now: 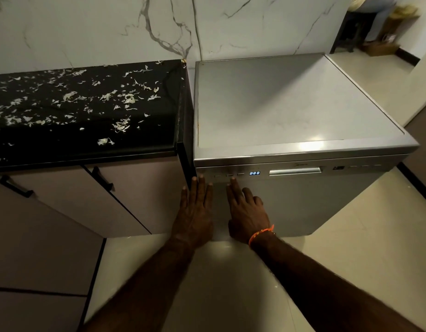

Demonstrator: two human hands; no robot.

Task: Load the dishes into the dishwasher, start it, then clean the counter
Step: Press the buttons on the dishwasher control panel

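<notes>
Standing shut beside the counter, the silver dishwasher [303,202] has its door closed flush and its blue display [254,173] lit on the control strip, with the recessed door handle [295,171] just to the right of the digits. Both hands are on its front — the left hand [195,212] lies flat against the door near the left edge, fingers straight and together, tips just under the control strip, gripping nothing. The right hand [246,212] is also spread loose, its forefinger stretched up so the tip sits right at the row of small buttons [229,175]; whether it actually presses one, I cannot tell. An orange thread band [260,233] circles the right wrist.

The appliance's flat grey top [291,104] carries nothing. Immediately left, separated by a narrow gap, runs the black counter [87,140] — scattered all over with pale, papery peelings [121,99], thickest toward the middle and the left. Beneath it, beige cabinet doors [135,188] with black bar handles [101,178]. White marble-veined wall [135,27] behind, cream floor tiles [351,236] below.
</notes>
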